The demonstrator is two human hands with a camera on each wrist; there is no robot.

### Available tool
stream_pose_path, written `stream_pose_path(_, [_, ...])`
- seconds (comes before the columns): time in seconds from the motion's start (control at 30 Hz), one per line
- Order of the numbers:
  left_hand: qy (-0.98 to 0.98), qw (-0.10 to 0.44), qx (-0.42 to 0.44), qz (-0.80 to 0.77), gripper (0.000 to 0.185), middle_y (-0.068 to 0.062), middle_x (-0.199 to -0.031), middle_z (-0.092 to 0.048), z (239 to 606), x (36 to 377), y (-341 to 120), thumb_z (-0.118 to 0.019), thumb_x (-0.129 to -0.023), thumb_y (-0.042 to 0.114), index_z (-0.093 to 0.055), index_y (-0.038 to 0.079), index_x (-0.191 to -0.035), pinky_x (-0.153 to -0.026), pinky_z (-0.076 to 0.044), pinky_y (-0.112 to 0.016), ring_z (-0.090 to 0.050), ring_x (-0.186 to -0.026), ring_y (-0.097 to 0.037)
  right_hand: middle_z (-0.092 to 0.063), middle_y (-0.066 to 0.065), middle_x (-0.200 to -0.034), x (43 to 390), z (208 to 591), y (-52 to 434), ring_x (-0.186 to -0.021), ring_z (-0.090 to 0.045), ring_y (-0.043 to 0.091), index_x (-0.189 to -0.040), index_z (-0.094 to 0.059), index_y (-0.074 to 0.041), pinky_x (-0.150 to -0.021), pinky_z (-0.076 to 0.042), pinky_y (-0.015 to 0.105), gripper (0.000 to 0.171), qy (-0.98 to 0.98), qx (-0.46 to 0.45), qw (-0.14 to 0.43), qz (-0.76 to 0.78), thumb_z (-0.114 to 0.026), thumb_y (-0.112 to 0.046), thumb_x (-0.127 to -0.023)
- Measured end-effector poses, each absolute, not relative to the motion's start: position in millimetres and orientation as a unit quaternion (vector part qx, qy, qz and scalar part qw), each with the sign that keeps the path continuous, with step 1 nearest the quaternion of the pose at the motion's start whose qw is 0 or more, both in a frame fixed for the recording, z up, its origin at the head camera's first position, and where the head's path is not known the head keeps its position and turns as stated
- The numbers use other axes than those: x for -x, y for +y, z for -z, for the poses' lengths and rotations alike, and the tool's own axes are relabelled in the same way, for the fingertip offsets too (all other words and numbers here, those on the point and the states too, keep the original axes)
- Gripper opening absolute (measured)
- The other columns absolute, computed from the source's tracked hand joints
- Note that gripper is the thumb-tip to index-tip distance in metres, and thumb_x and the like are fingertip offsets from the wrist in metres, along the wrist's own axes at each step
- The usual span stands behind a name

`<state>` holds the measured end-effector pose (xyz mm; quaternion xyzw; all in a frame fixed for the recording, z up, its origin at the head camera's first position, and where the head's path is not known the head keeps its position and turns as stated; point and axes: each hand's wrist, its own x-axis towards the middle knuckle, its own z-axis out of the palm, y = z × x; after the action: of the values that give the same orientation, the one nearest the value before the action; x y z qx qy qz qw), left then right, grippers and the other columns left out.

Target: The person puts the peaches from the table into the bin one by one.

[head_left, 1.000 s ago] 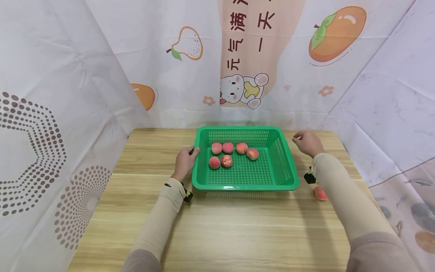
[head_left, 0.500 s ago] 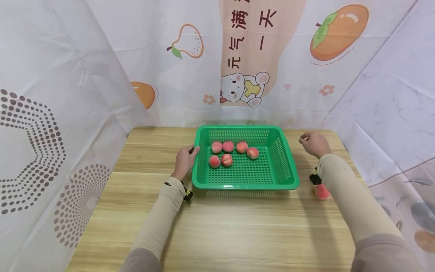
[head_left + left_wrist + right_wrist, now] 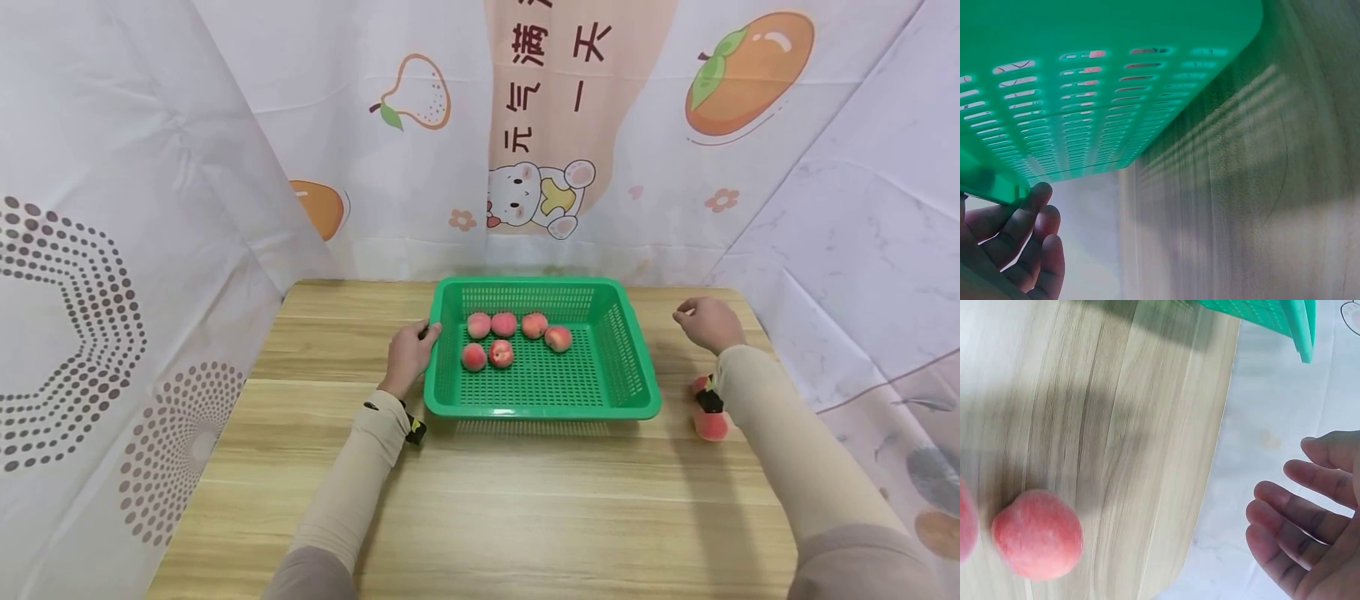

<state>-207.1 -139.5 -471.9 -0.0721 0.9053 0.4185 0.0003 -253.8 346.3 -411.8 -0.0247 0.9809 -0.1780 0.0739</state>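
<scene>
**Loose peaches by the right wrist, basket held at its left rim**

Nearest the person, just under the right wrist, two round pink-red peaches (image 3: 709,424) lie on the pale wood-grain bench (image 3: 525,500), touching or nearly touching each other; the right wrist view shows one whole peach (image 3: 1037,534) and the edge of the second at the frame's left border. They sit behind the right hand (image 3: 708,323), well apart from its fingers. That hand hovers over the far right part of the bench with its fingers relaxed and lightly bent, holding nothing.

To its left stands the green perforated plastic basket (image 3: 633,367). The left hand (image 3: 408,354) grips the rim of the basket's left wall, thumb over the top edge and fingers (image 3: 1019,228) curled beneath the lip. Six more pink-red peaches (image 3: 501,353) rest in the basket's far half, closer to the left hand than the right.

As a judgement: each loose peach looks light, round and soft-skinned, so it would roll at a nudge and bruise under a hard pinch. A cupped grasp from above, fingertips spread round its widest part, suits it best. The basket looks light and stiff enough, though its thin wall may flex, and it would slide easily on the smooth bench.
</scene>
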Motion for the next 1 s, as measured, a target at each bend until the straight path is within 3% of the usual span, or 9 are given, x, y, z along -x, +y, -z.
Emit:
stream_pose_path(0.2, [0.904,0.003,0.072,-0.422,0.052,-0.015,-0.131,-0.063,471.8,207.2,-137.7,-0.048,-0.101,0.044,-0.056,0.007,-0.138,-0.095,-0.050,-0.045,-0.062,-0.113,-0.030,-0.058,0.037,-0.119,247.7,407.2,358.7,-0.106,-0.055,0.053,-0.112,-0.062,0.010,-0.083,-0.046,0.060,0.040,0.983,0.011,0.093,0.160,-0.049,-0.024,-0.097])
stream_pose_path(0.6, [0.900,0.006,0.078,-0.428,0.054,-0.015,-0.134,-0.061,470.5,208.4,-139.8,-0.048,-0.101,0.045,-0.054,0.007,-0.139,-0.097,-0.049,-0.045,-0.060,-0.117,-0.029,-0.060,0.035,-0.118,244.8,404.9,379.8,-0.103,-0.058,0.053,-0.116,-0.059,0.014,-0.085,-0.048,0.059,0.046,0.979,0.003,0.157,0.129,-0.050,-0.026,-0.096])
stream_pose_path(0.83, [0.901,0.000,0.072,-0.427,0.052,-0.015,-0.132,-0.062,470.3,208.4,-139.8,-0.049,-0.101,0.042,-0.054,0.007,-0.139,-0.094,-0.050,-0.045,-0.062,-0.112,-0.028,-0.060,0.035,-0.116,238.8,404.5,384.5,-0.100,-0.059,0.051,-0.113,-0.060,0.014,-0.077,-0.051,0.053,0.049,0.973,-0.004,0.196,0.125,-0.056,-0.030,-0.092])
stream_pose_path(1.0, [0.901,0.000,0.071,-0.428,0.052,-0.015,-0.133,-0.062,470.5,208.5,-139.1,-0.049,-0.101,0.042,-0.054,0.007,-0.139,-0.095,-0.050,-0.045,-0.062,-0.115,-0.029,-0.065,0.032,-0.105,235.3,408.1,391.0,-0.088,-0.063,0.042,-0.111,-0.062,0.013,-0.072,-0.052,0.047,0.052,0.966,0.000,0.232,0.115,-0.060,-0.034,-0.089])
